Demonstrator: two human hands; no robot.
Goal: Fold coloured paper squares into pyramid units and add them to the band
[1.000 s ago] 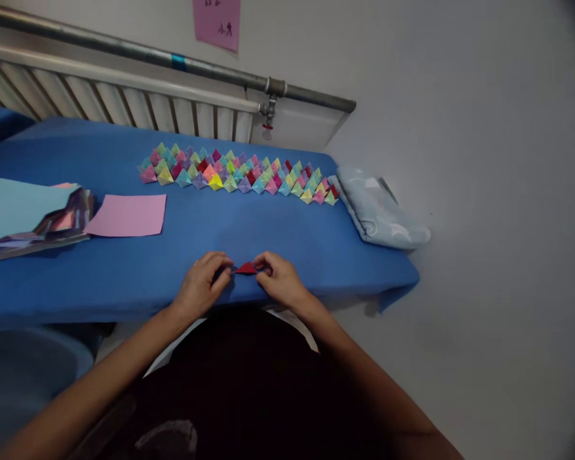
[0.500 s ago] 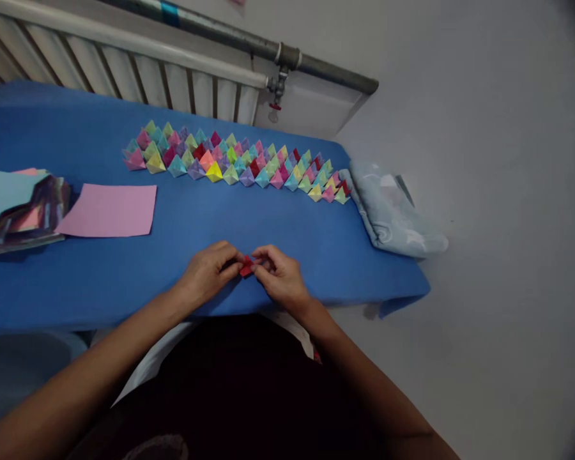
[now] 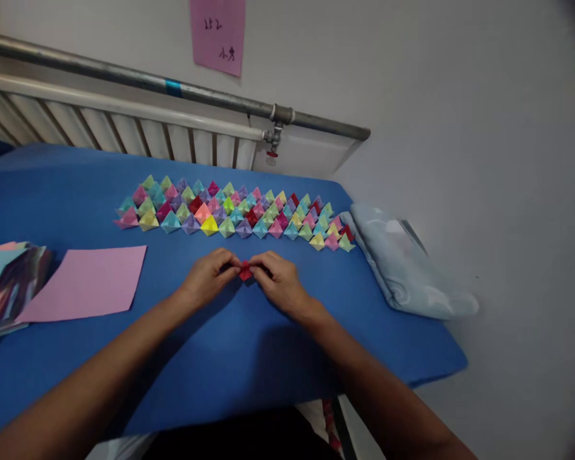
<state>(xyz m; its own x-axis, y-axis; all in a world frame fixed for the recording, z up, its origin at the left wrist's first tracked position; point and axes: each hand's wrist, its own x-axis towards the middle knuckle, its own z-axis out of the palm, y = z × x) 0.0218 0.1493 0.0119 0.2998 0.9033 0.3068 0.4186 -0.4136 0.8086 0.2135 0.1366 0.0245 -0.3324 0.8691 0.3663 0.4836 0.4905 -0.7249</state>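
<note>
Between my two hands is a small red origami boat (image 3: 245, 272), its middle peak pointing up. My left hand (image 3: 211, 275) pinches its left end with thumb and forefinger. At the other end, my right hand (image 3: 276, 278) pinches it the same way. Just beyond my hands, rows of small folded paper boats (image 3: 227, 228) in pink, green, yellow, blue, purple and red stand close together on the blue cloth (image 3: 196, 377).
A pink paper sheet (image 3: 89, 281) lies at the left, beside a pile of coloured paper in a clear wrapper (image 3: 33, 275). A folded light-blue blanket (image 3: 388, 268) lies at the right. Behind the table are a radiator (image 3: 119, 131), a pipe (image 3: 211, 97) and a pink wall note (image 3: 219, 38).
My view has tilted up, bringing the pink wall note into sight. Both hands have moved forward, nearer the rows, with the red boat, which is now more spread open between them.
</note>
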